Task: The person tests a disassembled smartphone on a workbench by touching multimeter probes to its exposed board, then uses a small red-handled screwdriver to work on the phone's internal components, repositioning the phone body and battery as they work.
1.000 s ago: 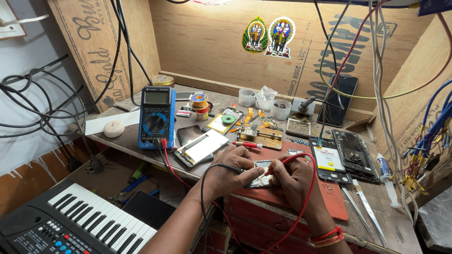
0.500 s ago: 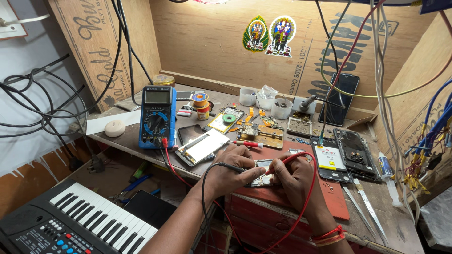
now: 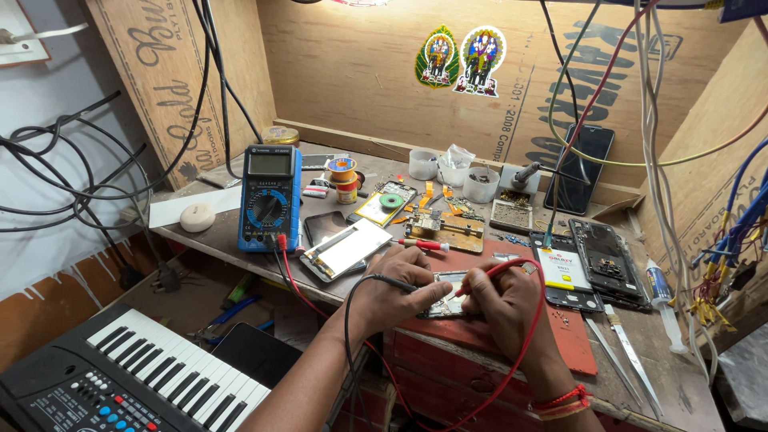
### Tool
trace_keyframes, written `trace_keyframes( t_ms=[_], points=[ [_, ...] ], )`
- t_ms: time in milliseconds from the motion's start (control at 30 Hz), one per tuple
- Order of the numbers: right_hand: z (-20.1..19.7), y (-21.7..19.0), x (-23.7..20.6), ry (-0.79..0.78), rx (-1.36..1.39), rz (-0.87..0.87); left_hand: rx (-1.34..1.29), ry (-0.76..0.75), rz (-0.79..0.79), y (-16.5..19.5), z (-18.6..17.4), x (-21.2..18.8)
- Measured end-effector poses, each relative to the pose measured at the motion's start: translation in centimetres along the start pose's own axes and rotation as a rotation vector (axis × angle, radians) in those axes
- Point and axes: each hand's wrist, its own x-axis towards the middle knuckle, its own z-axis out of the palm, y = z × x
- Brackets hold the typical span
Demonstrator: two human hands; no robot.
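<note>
- The workbench is crowded, and the red mat in its middle carries a small circuit board lying flat between both hands.
- The left hand has its fingers closed around the black probe, tip down on the board; the right hand pinches the red probe the same way. The tips sit close together, so a slip could bridge neighbouring contacts.
- The meter stands propped just left of the mat. Its leads loop slack off the bench edge; a tug from a forearm could likely topple it.
- An opened phone and a battery lie beside the right wrist, near enough to be knocked.
- A screwdriver and a phone screen lie just beyond the left knuckles.
- Hanging wires crowd the space above.
</note>
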Motion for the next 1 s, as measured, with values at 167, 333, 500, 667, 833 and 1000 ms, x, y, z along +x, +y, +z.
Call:
trace_keyframes(
  t_ms=[167,333,500,667,833,1000],
  points=[
    [-0.2,0.0,-0.1,0.115,0.090,-0.151,-0.195,0.132,-0.020,-0.8,0.2,0.2],
    [-0.2,-0.2,-0.4,0.278,0.101,-0.206,-0.310,0.286,-0.135,-0.7,0.0,0.2],
    [-0.2,-0.2,-0.3,0.360,0.140,-0.295,-0.093,0.398,-0.283,0.4,0.2,0.1],
    [-0.8,0.4,0.0,0.417,0.188,-0.255,0.046,0.515,-0.249,1.2,0.6,-0.3],
    [-1.5,1.4,0.8,0.507,0.324,-0.223,0.069,0.553,-0.194,1.3,0.9,-0.5],
    [-2.1,1.7,0.9,0.536,0.499,-0.115,0.080,0.593,-0.101,1.3,1.2,-0.9]
  ],
)
